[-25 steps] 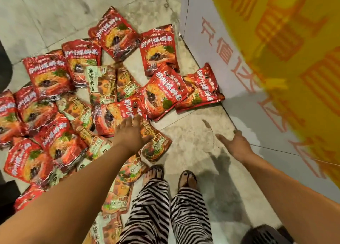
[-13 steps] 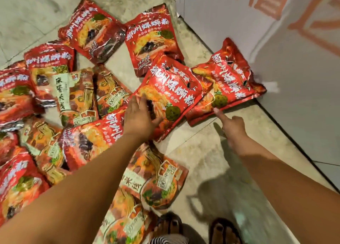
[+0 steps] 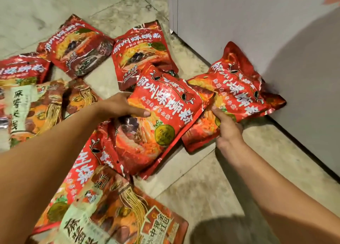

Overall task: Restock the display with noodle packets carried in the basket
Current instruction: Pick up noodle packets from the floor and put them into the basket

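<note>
Several red and brown noodle packets lie scattered on the stone floor. My left hand (image 3: 119, 106) grips the left edge of a red packet (image 3: 161, 118) in the middle, thumb laid across its front. My right hand (image 3: 227, 129) grips the lower edge of a second red packet (image 3: 237, 89) that leans against the white display base (image 3: 257, 32). The two packets overlap between my hands. A brown packet (image 3: 128, 212) lies nearest to me. No basket is in view.
More red packets (image 3: 77, 45) and brown packets (image 3: 36, 111) cover the floor to the left and behind. Bare stone tiles (image 3: 202, 179) show in front of the display base. The base's dark bottom edge runs diagonally on the right.
I have leaned closer to the floor. My left hand has closed on the middle red packet and my right hand has reached forward and taken hold of the packet by the base.
</note>
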Demonstrator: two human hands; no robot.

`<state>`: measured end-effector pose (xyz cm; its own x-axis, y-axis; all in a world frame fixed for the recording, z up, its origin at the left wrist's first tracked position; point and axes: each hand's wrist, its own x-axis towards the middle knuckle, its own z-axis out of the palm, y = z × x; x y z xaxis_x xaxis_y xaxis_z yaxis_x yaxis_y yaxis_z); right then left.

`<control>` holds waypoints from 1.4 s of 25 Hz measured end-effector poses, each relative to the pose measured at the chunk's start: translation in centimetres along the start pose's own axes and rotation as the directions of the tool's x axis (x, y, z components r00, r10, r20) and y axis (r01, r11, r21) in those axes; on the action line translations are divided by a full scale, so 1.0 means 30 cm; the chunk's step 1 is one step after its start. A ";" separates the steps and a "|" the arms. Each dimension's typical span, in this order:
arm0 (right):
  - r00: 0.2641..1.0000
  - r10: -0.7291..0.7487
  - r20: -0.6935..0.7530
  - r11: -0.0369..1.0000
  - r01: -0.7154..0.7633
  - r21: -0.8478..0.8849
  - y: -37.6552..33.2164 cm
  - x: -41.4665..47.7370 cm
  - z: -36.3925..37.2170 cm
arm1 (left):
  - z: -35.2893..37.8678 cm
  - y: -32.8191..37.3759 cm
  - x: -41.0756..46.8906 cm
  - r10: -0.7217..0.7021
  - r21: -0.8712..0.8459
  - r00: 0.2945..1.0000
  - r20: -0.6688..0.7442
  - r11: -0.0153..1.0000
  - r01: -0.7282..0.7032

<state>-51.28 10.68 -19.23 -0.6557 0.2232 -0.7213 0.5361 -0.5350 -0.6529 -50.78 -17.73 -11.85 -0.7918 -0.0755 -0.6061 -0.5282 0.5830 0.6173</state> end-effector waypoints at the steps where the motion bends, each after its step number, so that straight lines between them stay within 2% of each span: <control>1: 1.000 0.007 -0.020 1.000 -0.007 -0.013 -0.011 -0.020 0.001 | -0.001 -0.001 -0.024 0.010 -0.048 1.000 -0.010 0.999 -0.010; 3: 0.998 -0.030 -0.049 0.999 0.028 -0.025 -0.060 -0.095 0.003 | -0.010 0.014 -0.112 0.016 -0.147 0.998 -0.066 0.989 -0.026; 5: 0.994 -0.072 -0.081 0.996 0.067 -0.062 -0.146 -0.220 -0.010 | -0.022 0.073 -0.237 0.006 -0.184 0.994 -0.106 0.983 -0.025; 8: 0.991 -0.071 -0.114 0.983 0.050 -0.179 -0.278 -0.432 -0.066 | -0.055 0.196 -0.441 -0.063 -0.221 0.990 -0.127 0.975 0.034; 12: 0.994 0.001 -0.105 0.960 -0.031 -0.279 -0.448 -0.713 -0.156 | -0.136 0.385 -0.704 -0.130 -0.240 0.983 -0.127 0.966 0.097; 17: 0.994 0.055 -0.094 0.928 -0.086 -0.362 -0.714 -1.141 -0.271 | -0.225 0.617 -1.076 -0.234 -0.236 0.972 -0.021 0.946 0.223; 22: 0.985 0.162 -0.057 0.876 -0.170 -0.452 -0.880 -1.440 -0.393 | -0.221 0.702 -1.391 -0.314 -0.254 0.949 -0.026 0.920 0.297; 28: 0.965 0.260 -0.020 0.782 -0.223 -0.583 -0.900 -1.642 -0.657 | -0.063 0.688 -1.686 -0.376 -0.208 0.926 0.031 0.904 0.374; 31: 0.961 0.271 -0.054 0.765 -0.249 -0.594 -0.877 -1.728 -0.814 | 0.040 0.640 -1.829 -0.361 -0.307 0.932 0.040 0.883 0.355; 35: 0.956 0.274 -0.102 0.757 -0.280 -0.590 -0.789 -1.840 -0.990 | 0.167 0.562 -1.965 -0.403 -0.289 0.915 0.031 0.872 0.394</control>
<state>-11.99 35.23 29.18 -0.4257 0.1502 -0.8923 0.9033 0.0129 -0.4288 -11.49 0.62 31.77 -0.5018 -0.2795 -0.8186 -0.8616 0.2449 0.4445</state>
